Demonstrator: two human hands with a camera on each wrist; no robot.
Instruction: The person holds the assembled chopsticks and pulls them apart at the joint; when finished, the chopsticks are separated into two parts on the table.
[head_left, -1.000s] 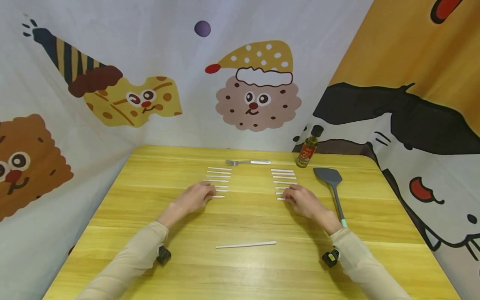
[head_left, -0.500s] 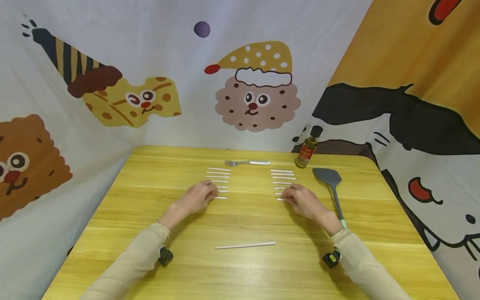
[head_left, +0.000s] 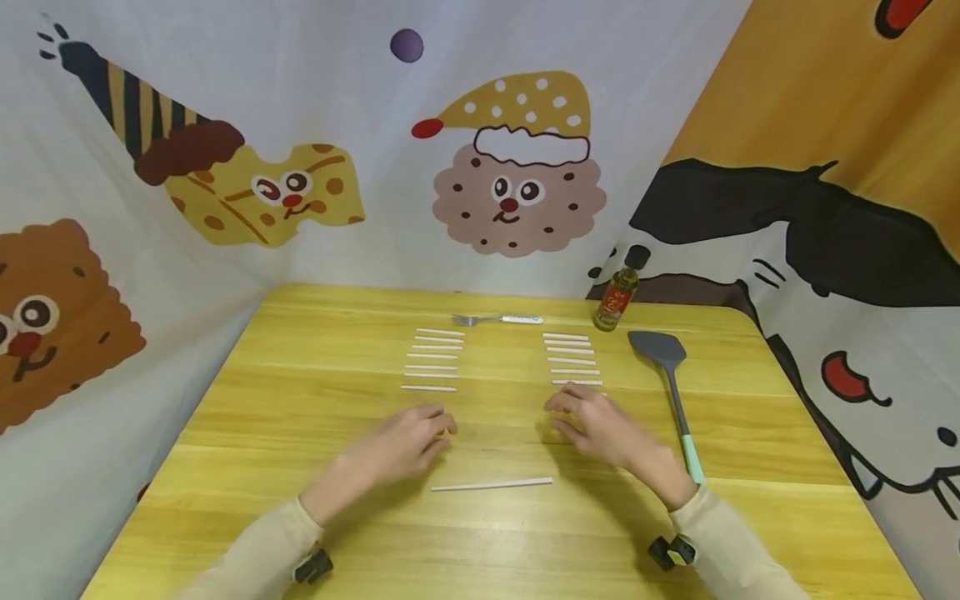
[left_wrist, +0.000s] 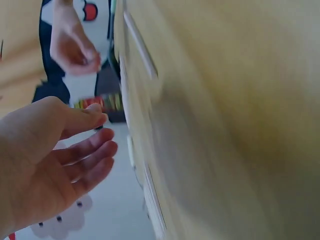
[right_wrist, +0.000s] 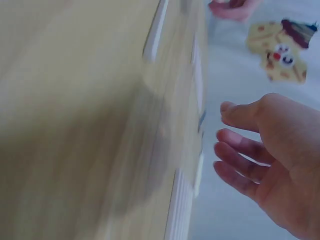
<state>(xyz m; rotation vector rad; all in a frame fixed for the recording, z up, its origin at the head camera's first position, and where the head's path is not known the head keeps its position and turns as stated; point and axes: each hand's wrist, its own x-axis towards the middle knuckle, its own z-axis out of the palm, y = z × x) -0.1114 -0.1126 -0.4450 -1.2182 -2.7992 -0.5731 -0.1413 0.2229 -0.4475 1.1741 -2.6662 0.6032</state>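
Two columns of short white sticks lie on the wooden table, one the left column (head_left: 431, 367), the other the right column (head_left: 573, 361). One longer white stick (head_left: 491, 484) lies alone nearer the front. My left hand (head_left: 411, 440) hovers between the left column and the long stick, fingers loosely bent, holding nothing. Opposite it, my right hand (head_left: 600, 423) is raised just in front of the right column and hides part of its nearest stick. Both wrist views show the left hand (left_wrist: 60, 155) and the right hand (right_wrist: 270, 160) with relaxed fingers and nothing in the grasp.
A fork (head_left: 498, 319) lies behind the columns. At the back right stands a small oil bottle (head_left: 617, 298) with a black cap. A grey spatula (head_left: 672, 375) with a mint handle end lies to the right. A cartoon-printed cloth (head_left: 360, 100) hangs behind the table (head_left: 300, 333).
Both hands have let go of the nearest short sticks and lifted away toward the front. The nearest left stick now lies fully in view, in line with its column.
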